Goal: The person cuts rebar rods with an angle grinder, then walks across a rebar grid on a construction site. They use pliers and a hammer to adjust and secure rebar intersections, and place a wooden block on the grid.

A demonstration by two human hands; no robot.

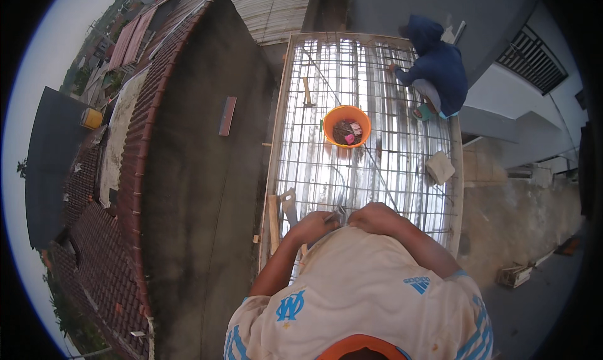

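Observation:
My left hand [313, 227] is closed on a small grey metal tool [338, 215] whose kind I cannot make out. Close beside it, my right hand [378, 219] has its fingers curled together; what they pinch, if anything, is hidden. Both hands are low in front of my chest, over a grid of steel bars [314, 171] laid on shiny ribbed metal sheets. A hand saw [289, 203] lies left of my hands, next to a wooden piece [274, 225]. Beyond them stands an orange bucket [347, 141] with dark bits and a pink item inside.
A hammer [307, 92] lies on the grid at far left. A co-worker in a dark blue hooded top [443, 68] crouches at the far right edge. A pale block [440, 167] sits at right. Wooden boards [278, 131] edge the grid; a grey wall [201, 171] flanks the left.

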